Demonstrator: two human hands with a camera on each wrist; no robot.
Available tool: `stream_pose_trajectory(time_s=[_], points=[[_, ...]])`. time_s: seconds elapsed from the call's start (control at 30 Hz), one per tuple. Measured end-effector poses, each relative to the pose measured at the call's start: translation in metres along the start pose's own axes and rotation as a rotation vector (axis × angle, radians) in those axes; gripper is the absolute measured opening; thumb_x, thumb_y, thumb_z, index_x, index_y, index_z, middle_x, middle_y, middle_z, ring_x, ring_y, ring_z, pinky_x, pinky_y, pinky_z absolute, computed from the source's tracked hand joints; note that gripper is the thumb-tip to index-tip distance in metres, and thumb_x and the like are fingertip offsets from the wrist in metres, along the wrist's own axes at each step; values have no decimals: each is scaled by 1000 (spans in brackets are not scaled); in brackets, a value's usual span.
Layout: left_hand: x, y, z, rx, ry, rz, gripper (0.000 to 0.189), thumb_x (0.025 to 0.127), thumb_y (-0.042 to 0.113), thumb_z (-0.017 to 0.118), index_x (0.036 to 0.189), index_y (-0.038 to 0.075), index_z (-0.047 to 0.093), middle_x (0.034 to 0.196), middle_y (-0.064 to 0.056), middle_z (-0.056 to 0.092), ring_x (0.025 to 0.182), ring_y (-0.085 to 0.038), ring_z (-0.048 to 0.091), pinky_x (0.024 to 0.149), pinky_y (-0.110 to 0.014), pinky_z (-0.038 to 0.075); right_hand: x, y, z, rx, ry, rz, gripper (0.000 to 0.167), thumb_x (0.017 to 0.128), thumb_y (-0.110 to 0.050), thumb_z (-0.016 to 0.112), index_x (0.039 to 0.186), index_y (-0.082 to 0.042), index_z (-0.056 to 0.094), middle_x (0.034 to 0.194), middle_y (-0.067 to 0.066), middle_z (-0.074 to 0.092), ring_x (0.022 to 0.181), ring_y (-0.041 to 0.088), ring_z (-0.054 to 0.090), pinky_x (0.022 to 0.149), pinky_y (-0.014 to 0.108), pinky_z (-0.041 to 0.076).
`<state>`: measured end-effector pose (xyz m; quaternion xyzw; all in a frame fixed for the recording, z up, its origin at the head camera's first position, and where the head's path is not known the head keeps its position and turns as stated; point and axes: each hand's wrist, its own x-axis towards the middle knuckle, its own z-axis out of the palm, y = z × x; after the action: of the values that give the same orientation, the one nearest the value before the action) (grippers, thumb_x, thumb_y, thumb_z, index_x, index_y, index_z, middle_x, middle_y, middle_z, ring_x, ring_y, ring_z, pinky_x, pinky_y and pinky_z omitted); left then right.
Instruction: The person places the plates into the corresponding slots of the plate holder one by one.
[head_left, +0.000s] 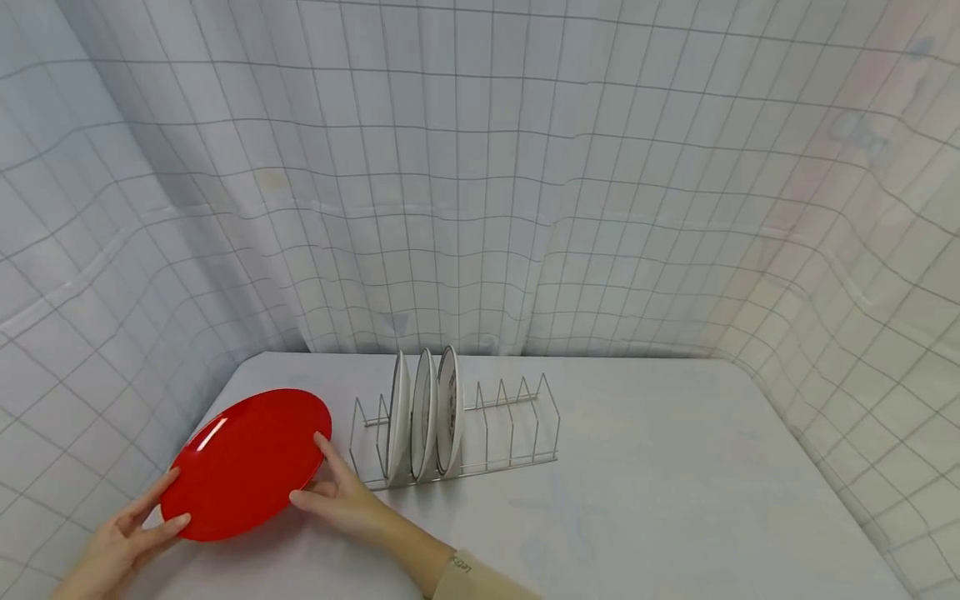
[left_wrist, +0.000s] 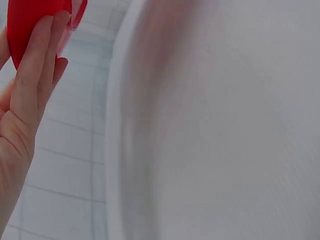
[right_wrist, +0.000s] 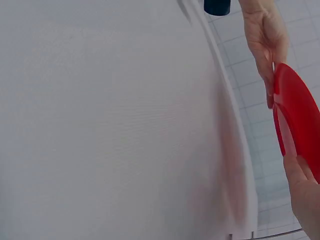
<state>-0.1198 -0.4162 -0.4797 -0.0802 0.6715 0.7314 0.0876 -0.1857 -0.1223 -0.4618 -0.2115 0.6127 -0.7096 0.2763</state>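
A glossy red plate (head_left: 247, 467) is held tilted above the left end of the table, between both hands. My left hand (head_left: 123, 537) grips its lower left rim with the thumb on the upper face. At the right rim, my right hand (head_left: 341, 496) pinches the plate between thumb and fingers. The left wrist view shows the left fingers (left_wrist: 35, 75) against the underside of the red plate (left_wrist: 31, 22). In the right wrist view, both hands meet the red plate (right_wrist: 297, 107) at opposite sides of its rim.
Right of the plate stands a metal wire dish rack (head_left: 487, 425). Three white dark-rimmed plates stand upright in it: one on the left (head_left: 399, 417), one in the middle (head_left: 423, 417), one on the right (head_left: 450, 408). Gridded white curtains (head_left: 480, 208) surround the white table (head_left: 675, 483).
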Motion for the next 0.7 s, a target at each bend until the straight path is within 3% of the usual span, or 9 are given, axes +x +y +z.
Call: stream_pose_trajectory(time_s=[0.1, 0.23, 0.5, 0.57, 0.7], points=[[2, 19, 12, -88, -61, 111, 53, 96, 2, 42, 128, 44, 45, 133, 16, 19, 93, 4, 55, 78, -28, 53, -2, -12, 1, 17, 33, -85, 74, 89, -17, 59, 143, -41, 15, 132, -13, 43, 109, 3, 53, 86, 23, 49], [5, 47, 32, -121, -129, 234, 55, 95, -5, 39, 135, 32, 44, 125, 15, 28, 99, 0, 56, 78, -28, 53, -8, -31, 0, 83, 72, -231, 72, 91, -16, 54, 142, -42, 12, 139, -12, 33, 117, 7, 49, 88, 24, 47], [19, 88, 89, -291, -186, 339, 54, 92, -9, 40, 137, 22, 42, 132, 5, 29, 102, -9, 59, 80, -29, 52, -20, -79, -21, 160, 132, -541, 70, 93, -6, 47, 146, -26, 7, 145, 0, 23, 121, 24, 43, 91, 32, 46], [24, 97, 107, -297, -181, 366, 57, 92, -9, 41, 141, 20, 36, 139, 0, 23, 103, -9, 58, 79, -28, 51, -25, -89, -30, 218, 151, -574, 69, 93, -4, 48, 146, -24, 9, 144, 4, 26, 121, 26, 43, 91, 34, 46], [30, 114, 143, -233, -176, 405, 65, 92, -6, 44, 147, 13, 14, 151, -3, 3, 109, -6, 52, 81, -26, 50, -37, -107, -51, 372, 198, -541, 65, 91, -2, 51, 144, -25, 20, 140, 8, 34, 119, 25, 44, 90, 31, 48]])
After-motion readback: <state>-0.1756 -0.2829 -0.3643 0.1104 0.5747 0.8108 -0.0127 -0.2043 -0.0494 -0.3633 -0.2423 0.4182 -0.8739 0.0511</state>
